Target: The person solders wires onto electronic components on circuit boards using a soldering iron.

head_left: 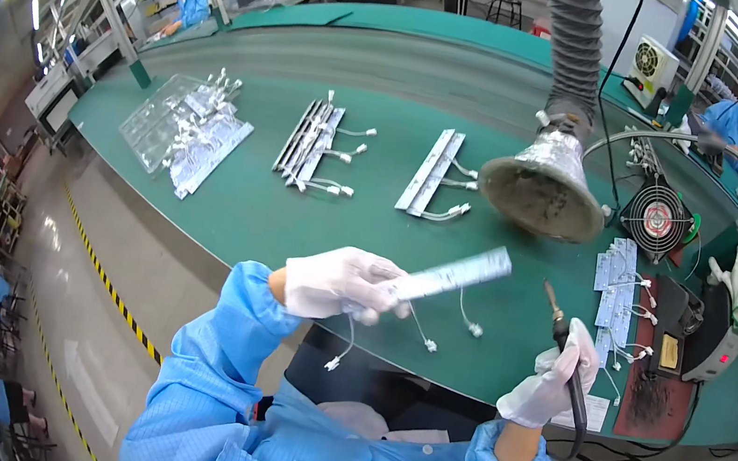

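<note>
My gloved left hand is closed on one end of a white LED strip board, held tilted above the green bench. Several short white wires with plugs dangle from the board. In my gloved right hand is a soldering iron, its tip pointing up and away to the left, apart from the board. More boards with wires lie beyond my hands, with another group to their left. A further row of boards sits on the right, past the soldering iron.
A fume extraction hose with a wide funnel hangs over the bench. At right are a small fan, a soldering station and a tip-cleaning sponge. Clear trays with boards lie far left. People in blue work beyond.
</note>
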